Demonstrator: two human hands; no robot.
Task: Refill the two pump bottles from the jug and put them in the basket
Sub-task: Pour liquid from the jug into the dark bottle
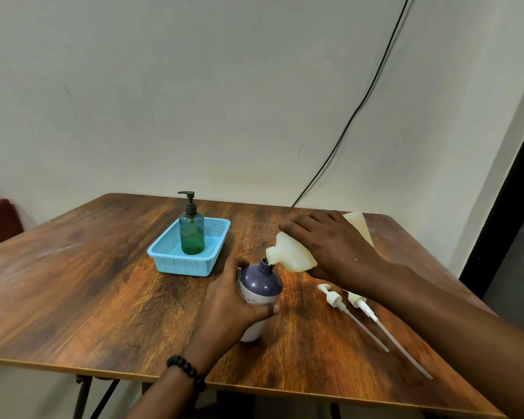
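The purple bottle [259, 293] stands just below the middle of the frame, its long axis upright with a slight lean, its open neck pointing up. The left hand [233, 300] has its grip wrapped around the bottle's side, steadying it on the worktop [73, 282]. Just right of it, the jug [297, 252] lies tipped nearly level, its long axis running from upper right to lower left and its spout pointing down-left, right at the bottle's neck. The right hand [336, 246] grips the jug from above.

This looks like the pour into the second bottle; whether liquid flows cannot be seen. Next comes righting the jug and screwing in one of the two white pumps [336, 300] lying at lower right. The green bottle [191, 231] already stands in the blue basket [176, 264], left of centre.
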